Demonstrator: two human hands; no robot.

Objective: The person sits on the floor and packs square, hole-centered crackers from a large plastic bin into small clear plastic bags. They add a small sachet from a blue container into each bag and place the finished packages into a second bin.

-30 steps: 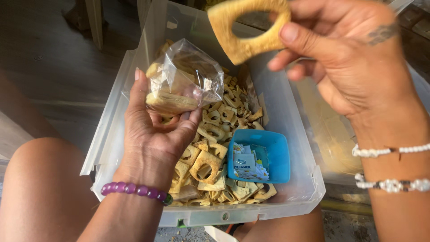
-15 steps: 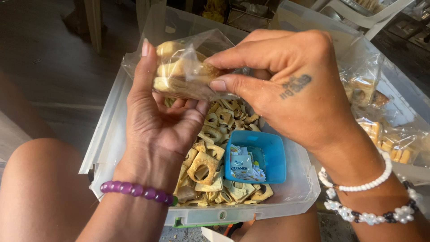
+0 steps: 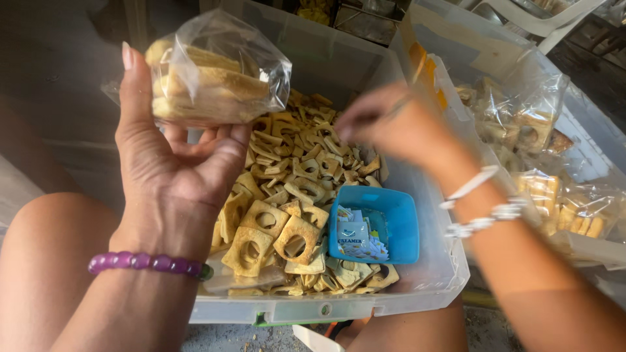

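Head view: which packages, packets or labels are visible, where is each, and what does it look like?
Clear bag: held up in the left hand, crinkled, stuffed with tan crackers.
Small packets: piled in the blue tray inside the clear bin, white and blue squares.
Filled bags: in the bin to the right, clear, holding tan crackers.
The right hand is blurred over the loose crackers.
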